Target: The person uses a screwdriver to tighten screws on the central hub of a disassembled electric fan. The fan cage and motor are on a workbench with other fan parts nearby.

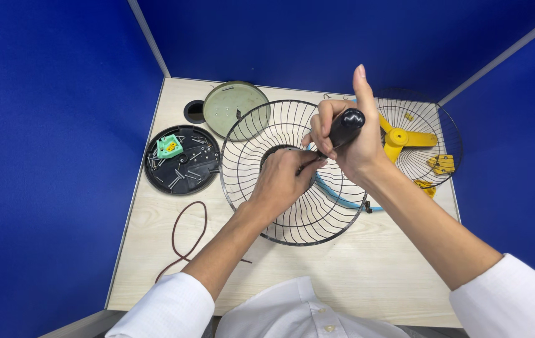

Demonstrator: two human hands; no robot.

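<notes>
Left hand (283, 181) fingers pinch inside wire fan guard (292, 172); right hand (348, 141) fingers clamp screwdriver (344, 127).

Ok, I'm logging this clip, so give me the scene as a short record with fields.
setting: pale wood table, blue partition walls
left hand: at the hub of a wire fan guard
right hand: grips a black-handled screwdriver, thumb up
left of guard: black round tray with screws, green part; greenish disc
right: second guard, yellow blades
near edge: brown cord
</notes>
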